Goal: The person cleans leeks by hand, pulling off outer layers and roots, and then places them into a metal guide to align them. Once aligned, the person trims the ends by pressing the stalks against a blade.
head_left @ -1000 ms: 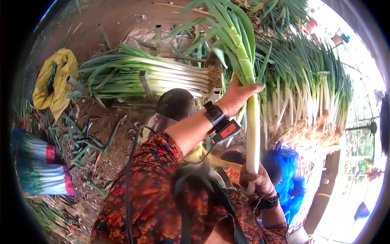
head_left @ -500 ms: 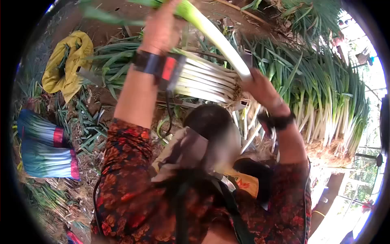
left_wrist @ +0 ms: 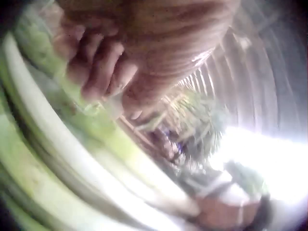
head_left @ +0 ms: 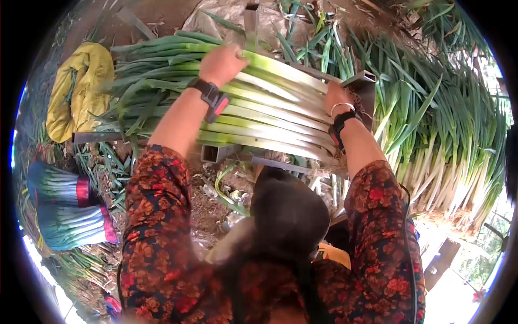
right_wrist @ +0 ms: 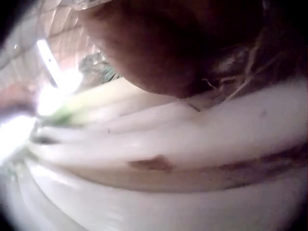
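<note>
In the head view a row of leeks (head_left: 264, 127) lies sideways in a metal frame, white stems and roots to the right, green leaves to the left. Along the far side of the row lies one thick leek (head_left: 286, 70). My left hand (head_left: 222, 65) grips it where white turns green; the left wrist view shows curled fingers (left_wrist: 103, 67) around the stalk. My right hand (head_left: 339, 98) holds its root end. Close up in the right wrist view, white stems (right_wrist: 192, 134) and thin roots (right_wrist: 248, 67) show beneath the shaded right hand (right_wrist: 154, 53).
Square metal posts (head_left: 252, 24) stand around the row, one hollow post (head_left: 367, 78) near my right hand. More leeks (head_left: 442, 129) stand at the right. A yellow sack (head_left: 81, 102) and wrapped bundles (head_left: 75, 224) lie at the left. Cut leaves (head_left: 110, 167) litter the ground.
The leek was upright in front of me, then swung leftward and tilted; now it lies along the far side of the row. Both hands have moved forward with it, the left also leftward.
</note>
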Tool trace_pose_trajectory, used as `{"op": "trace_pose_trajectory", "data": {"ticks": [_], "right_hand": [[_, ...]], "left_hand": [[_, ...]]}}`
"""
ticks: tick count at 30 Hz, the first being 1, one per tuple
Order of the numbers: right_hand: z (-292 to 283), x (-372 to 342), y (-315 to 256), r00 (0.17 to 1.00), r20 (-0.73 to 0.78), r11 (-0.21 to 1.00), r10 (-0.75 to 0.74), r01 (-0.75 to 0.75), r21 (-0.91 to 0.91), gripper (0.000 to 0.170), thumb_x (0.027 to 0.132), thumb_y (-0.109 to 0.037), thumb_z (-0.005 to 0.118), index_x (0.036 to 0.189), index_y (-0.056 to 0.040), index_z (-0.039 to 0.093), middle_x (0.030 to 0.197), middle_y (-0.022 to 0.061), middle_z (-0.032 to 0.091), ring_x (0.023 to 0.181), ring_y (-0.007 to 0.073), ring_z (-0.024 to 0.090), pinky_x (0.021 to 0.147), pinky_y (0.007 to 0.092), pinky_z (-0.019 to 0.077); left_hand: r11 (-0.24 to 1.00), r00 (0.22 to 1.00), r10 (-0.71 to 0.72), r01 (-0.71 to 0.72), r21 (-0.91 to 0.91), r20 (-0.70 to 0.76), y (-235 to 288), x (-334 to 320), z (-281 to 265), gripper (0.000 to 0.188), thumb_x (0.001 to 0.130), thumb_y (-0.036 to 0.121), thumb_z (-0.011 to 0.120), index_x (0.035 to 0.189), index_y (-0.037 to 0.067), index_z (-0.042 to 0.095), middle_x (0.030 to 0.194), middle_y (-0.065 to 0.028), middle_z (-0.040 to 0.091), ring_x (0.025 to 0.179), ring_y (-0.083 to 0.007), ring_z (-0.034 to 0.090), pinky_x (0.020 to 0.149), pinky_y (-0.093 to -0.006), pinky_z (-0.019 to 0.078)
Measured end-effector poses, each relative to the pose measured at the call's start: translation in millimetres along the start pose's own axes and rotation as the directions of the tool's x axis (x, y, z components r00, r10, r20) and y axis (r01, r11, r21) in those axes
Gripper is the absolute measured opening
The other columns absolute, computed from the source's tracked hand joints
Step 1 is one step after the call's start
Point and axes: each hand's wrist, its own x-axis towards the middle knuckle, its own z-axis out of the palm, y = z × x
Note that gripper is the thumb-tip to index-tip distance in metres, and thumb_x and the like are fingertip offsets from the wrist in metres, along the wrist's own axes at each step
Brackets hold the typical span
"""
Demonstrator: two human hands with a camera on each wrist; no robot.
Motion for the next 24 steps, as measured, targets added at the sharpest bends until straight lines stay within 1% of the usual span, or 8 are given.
{"op": "trace_pose_trajectory", "data": {"ticks": [1, 4, 7, 14, 17, 20, 21, 24], "right_hand": [[-3.5, -3.6, -5.9, 0.999, 0.018, 0.998, 0.038, -0.037, -0.056, 0.027, 0.086, -0.01, 0.05, 0.111, -0.0014, 0.053, 0.104, 0.0244, 0.063, 0.097, 0.0419, 0.061, 0.083, 0.047, 0.0507], [4.3, 0.1, -3.2, 0.996, 0.043, 0.997, 0.083, -0.083, 0.001, 0.026, 0.087, -0.012, 0.051, 0.11, -0.0032, 0.059, 0.112, 0.021, 0.062, 0.107, 0.0381, 0.06, 0.09, 0.0485, 0.0477], [0.2, -6.3, -11.0, 0.995, 0.031, 0.993, 0.094, -0.092, -0.071, 0.026, 0.087, -0.014, 0.049, 0.11, -0.004, 0.057, 0.118, 0.0183, 0.06, 0.108, 0.0348, 0.059, 0.088, 0.0476, 0.0479], [22.2, 2.7, -12.0, 0.99, -0.102, 0.985, 0.1, -0.113, -0.133, 0.025, 0.09, -0.015, 0.043, 0.111, -0.0073, 0.056, 0.115, 0.0153, 0.062, 0.107, 0.0312, 0.059, 0.088, 0.0441, 0.0469], [15.0, 7.7, -19.5, 0.985, -0.118, 0.989, 0.129, -0.137, -0.062, 0.024, 0.091, -0.015, 0.042, 0.107, -0.0073, 0.058, 0.112, 0.0148, 0.063, 0.109, 0.0297, 0.058, 0.09, 0.0443, 0.0465], [10.3, 5.2, -20.6, 0.984, -0.075, 0.986, 0.161, -0.164, -0.032, 0.025, 0.092, -0.015, 0.041, 0.107, -0.0062, 0.059, 0.111, 0.0154, 0.063, 0.108, 0.0293, 0.06, 0.088, 0.0442, 0.0482], [10.0, 3.3, -17.2, 0.983, -0.049, 0.983, 0.179, -0.181, -0.036, 0.026, 0.092, -0.015, 0.041, 0.107, -0.0058, 0.06, 0.111, 0.0158, 0.064, 0.107, 0.0293, 0.06, 0.087, 0.0441, 0.0491], [15.1, 0.2, -2.7, 0.991, -0.126, 0.997, -0.035, 0.025, -0.076, 0.028, 0.09, -0.014, 0.043, 0.109, -0.0032, 0.06, 0.111, 0.0192, 0.063, 0.101, 0.0324, 0.063, 0.083, 0.0439, 0.0523]], "left_hand": [[0.976, 0.973, 0.185, -0.164, 0.146, -0.141, 0.9, -0.3, 0.3, 0.048, 0.074, 0.042, 0.071, 0.108, 0.008, 0.06, 0.103, -0.0112, 0.062, 0.097, -0.0322, 0.059, 0.083, -0.043, 0.047], [0.83, 0.811, 0.508, -0.37, 0.418, -0.291, -23.7, 16.5, 8.3, 0.048, 0.075, 0.042, 0.07, 0.109, 0.009, 0.06, 0.109, -0.0103, 0.059, 0.112, -0.0274, 0.052, 0.097, -0.0428, 0.0385], [0.846, 0.869, 0.471, -0.397, 0.357, -0.151, -59.2, 39.5, 30.4, 0.048, 0.078, 0.043, 0.067, 0.112, 0.01, 0.06, 0.117, -0.0097, 0.055, 0.118, -0.0265, 0.046, 0.104, -0.0428, 0.0304], [0.894, 0.937, 0.343, -0.345, 0.287, 0.06, -59.3, 45.1, 28.8, 0.049, 0.082, 0.048, 0.062, 0.116, 0.012, 0.06, 0.117, -0.0087, 0.056, 0.116, -0.0268, 0.049, 0.102, -0.0405, 0.0303], [0.877, 0.946, 0.323, -0.299, 0.377, 0.0, -54.8, 40.5, 31.7, 0.05, 0.082, 0.05, 0.061, 0.117, 0.013, 0.06, 0.117, -0.0084, 0.057, 0.115, -0.0265, 0.05, 0.1, -0.0409, 0.031], [0.883, 0.955, 0.295, -0.284, 0.373, 0.029, -51.0, 37.9, 29.3, 0.051, 0.083, 0.05, 0.06, 0.119, 0.014, 0.059, 0.118, -0.0084, 0.057, 0.114, -0.027, 0.05, 0.099, -0.0415, 0.0315], [0.901, 0.968, 0.234, -0.252, 0.353, 0.093, -44.3, 35.9, 25.4, 0.055, 0.085, 0.052, 0.056, 0.126, 0.015, 0.055, 0.127, -0.01, 0.053, 0.122, -0.028, 0.046, 0.104, -0.0449, 0.0272], [0.904, 0.973, 0.198, -0.228, 0.361, 0.12, -42.2, 30.4, 24.2, 0.054, 0.085, 0.051, 0.056, 0.127, 0.017, 0.054, 0.126, -0.0104, 0.053, 0.12, -0.0292, 0.046, 0.104, -0.0457, 0.0269]]}}
